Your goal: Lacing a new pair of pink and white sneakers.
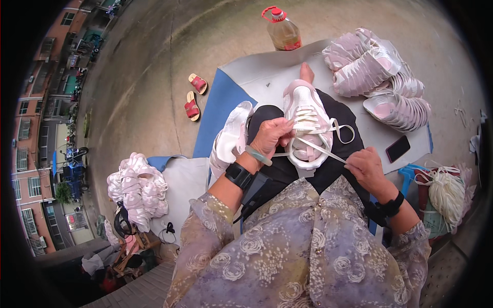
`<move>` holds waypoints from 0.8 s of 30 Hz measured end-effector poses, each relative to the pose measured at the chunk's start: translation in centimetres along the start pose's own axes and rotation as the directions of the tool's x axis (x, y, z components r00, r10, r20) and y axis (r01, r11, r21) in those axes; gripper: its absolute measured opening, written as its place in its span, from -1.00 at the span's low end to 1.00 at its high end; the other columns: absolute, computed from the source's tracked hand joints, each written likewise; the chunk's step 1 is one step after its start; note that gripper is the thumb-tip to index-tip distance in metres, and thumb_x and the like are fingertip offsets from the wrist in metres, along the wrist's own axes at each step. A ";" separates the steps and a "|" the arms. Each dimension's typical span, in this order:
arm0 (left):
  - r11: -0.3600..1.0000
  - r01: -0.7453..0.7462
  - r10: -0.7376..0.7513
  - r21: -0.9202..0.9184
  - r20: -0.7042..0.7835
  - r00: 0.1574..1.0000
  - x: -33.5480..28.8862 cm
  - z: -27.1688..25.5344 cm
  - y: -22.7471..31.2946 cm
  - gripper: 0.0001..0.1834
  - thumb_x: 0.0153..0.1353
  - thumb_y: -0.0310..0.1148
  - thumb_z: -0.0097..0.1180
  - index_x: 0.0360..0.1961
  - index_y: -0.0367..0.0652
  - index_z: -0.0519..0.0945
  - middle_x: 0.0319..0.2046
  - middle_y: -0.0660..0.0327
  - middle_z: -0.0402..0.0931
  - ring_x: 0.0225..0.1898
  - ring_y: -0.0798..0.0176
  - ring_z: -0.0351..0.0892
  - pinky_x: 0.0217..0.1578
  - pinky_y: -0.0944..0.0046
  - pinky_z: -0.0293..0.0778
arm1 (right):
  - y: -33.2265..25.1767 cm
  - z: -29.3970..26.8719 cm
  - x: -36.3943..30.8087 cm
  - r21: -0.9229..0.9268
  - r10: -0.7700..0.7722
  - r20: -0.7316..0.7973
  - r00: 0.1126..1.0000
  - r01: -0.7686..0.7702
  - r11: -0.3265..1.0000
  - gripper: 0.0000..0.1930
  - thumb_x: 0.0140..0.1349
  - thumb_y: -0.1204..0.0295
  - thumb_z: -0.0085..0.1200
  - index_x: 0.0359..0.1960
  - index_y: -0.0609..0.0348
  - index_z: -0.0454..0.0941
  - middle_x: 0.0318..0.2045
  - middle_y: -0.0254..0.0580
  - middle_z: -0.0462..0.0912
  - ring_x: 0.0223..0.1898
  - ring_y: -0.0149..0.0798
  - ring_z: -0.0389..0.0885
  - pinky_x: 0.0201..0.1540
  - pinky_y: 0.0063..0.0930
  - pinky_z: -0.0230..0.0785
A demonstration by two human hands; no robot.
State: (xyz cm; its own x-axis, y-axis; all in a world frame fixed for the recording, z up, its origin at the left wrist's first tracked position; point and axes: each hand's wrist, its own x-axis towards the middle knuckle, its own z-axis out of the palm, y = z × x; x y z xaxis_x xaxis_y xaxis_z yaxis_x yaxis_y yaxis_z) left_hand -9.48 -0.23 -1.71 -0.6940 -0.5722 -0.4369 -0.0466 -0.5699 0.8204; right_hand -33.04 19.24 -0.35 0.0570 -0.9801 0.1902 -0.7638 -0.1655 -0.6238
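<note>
Shoe centred on lap, toe toward 12. Left hand, at shoe's 8, pinching lace; right hand, at 4, pinching lace too. Shoe probably light, soft-sided: hold round heel. Lace likely limp, grip close.

beyond the pale mat before me i see grey-brown concrete, which also spreads to the mat's left, where a thin dark crack crosses it. well left of the mat stand orange-red buildings with barred windows, in soft daylight.
</note>
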 end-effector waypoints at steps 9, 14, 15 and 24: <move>0.974 0.014 0.005 0.225 -0.082 0.997 0.3 0.8 0.5 -0.85 0.16 -0.32 0.13 -0.40 -0.19 0.54 -0.54 0.31 0.47 -0.63 0.54 0.31 -0.62 0.52 0.22 | -1.5 -0.6 0.2 0.203 0.068 -0.006 0.998 -0.065 0.977 -0.91 0.01 0.43 0.14 -0.50 0.17 0.53 -0.58 -0.15 0.50 -0.50 -0.04 0.49 -0.46 -0.27 0.30; 0.186 -0.262 0.699 0.947 0.060 0.713 -0.5 4.2 1.4 -0.88 -0.09 -0.35 0.20 -0.46 -0.09 0.59 -0.37 0.25 0.48 -0.38 0.27 0.43 -0.33 0.28 0.30 | -1.4 0.5 2.5 0.159 0.079 -0.229 0.970 -0.043 0.986 -0.88 -0.01 0.49 0.14 -0.40 0.18 0.50 -0.51 -0.14 0.50 -0.47 -0.07 0.50 -0.44 -0.27 0.32; -0.077 -0.333 0.753 0.940 0.274 0.598 -0.6 4.8 1.5 -0.88 -0.14 -0.35 0.18 -0.49 -0.06 0.60 -0.32 0.23 0.48 -0.27 0.17 0.45 -0.19 0.19 0.31 | -1.7 0.7 3.3 0.156 0.079 -0.229 0.970 -0.043 0.987 -0.88 -0.01 0.49 0.14 -0.40 0.18 0.50 -0.51 -0.14 0.50 -0.47 -0.07 0.50 -0.44 -0.27 0.32; -0.157 -0.331 0.599 0.931 0.356 0.717 0.2 7.1 -1.2 -0.89 -0.17 -0.34 0.15 -0.53 0.00 0.64 -0.07 0.20 0.45 0.07 0.02 0.27 0.09 -0.16 -0.02 | -1.3 3.1 5.8 -0.098 0.027 -0.162 0.986 -0.043 0.994 -0.54 -0.14 0.35 0.23 -0.16 0.20 0.39 -0.41 -0.13 0.45 -0.35 -0.07 0.49 -0.35 -0.25 0.33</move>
State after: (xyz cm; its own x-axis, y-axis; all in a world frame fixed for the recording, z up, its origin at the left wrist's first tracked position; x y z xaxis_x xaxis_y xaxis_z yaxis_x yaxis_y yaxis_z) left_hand -14.66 4.59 -0.15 -0.7814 -0.5419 0.3095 -0.4319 0.8276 0.3586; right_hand -29.72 13.45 -0.77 -0.0686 -0.9536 0.2933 -0.8248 -0.1112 -0.5545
